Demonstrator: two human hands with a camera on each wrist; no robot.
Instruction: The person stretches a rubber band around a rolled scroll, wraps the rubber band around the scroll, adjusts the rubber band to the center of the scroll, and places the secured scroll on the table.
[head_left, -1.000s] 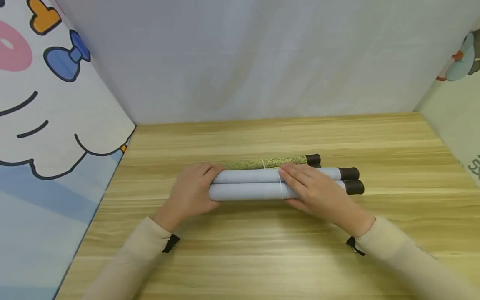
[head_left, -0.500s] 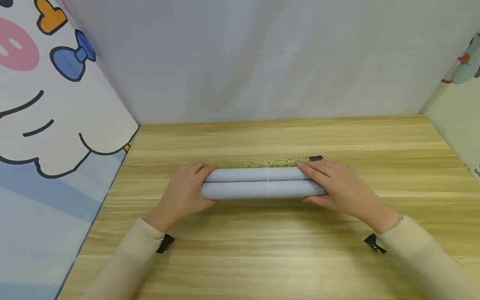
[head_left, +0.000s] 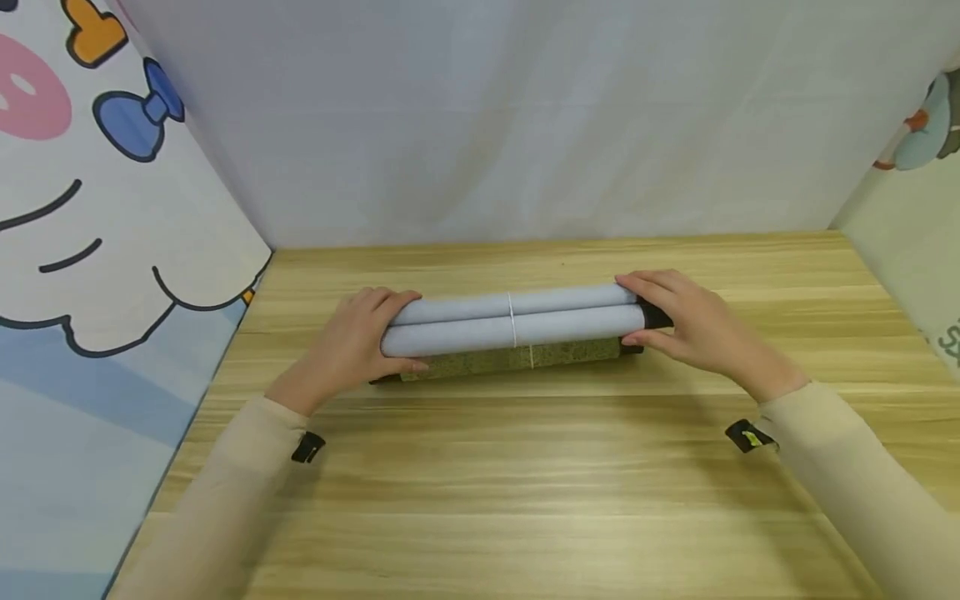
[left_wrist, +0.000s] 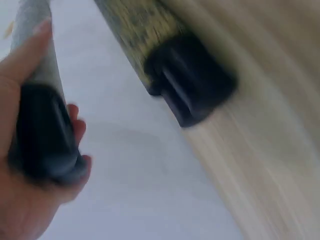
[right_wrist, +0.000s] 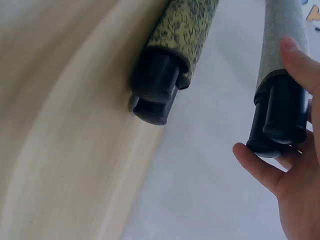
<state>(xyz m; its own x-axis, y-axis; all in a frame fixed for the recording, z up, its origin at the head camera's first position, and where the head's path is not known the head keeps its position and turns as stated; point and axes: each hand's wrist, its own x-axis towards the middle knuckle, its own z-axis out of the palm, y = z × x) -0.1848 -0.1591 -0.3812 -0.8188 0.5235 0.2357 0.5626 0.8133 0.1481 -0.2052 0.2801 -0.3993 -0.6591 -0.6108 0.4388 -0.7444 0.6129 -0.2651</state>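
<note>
A pale blue-grey double-roller scroll (head_left: 450, 335), tied round its middle with white string, is held up level between both hands. My left hand (head_left: 348, 346) grips its left end, and a black roller cap (left_wrist: 46, 135) lies against the palm in the left wrist view. At the other end, my right hand (head_left: 693, 321) grips it with thumb and fingers on opposite sides of the black caps (right_wrist: 286, 112). Below it on the table lies a second scroll (head_left: 570, 355), yellow-green and patterned, also string-tied and black-capped. The raised scroll partly covers it in the head view.
The wood-grain table (head_left: 525, 483) runs back to a white cloth wall (head_left: 525, 125). A cartoon-printed panel (head_left: 135, 242) stands along the left side. Another pale printed panel (head_left: 911, 217) borders the right.
The right hand slid outward to the grey scroll's right end. Both hands then raised the scroll and carried it away from the person, over the patterned scroll, which now shows on its near side.
</note>
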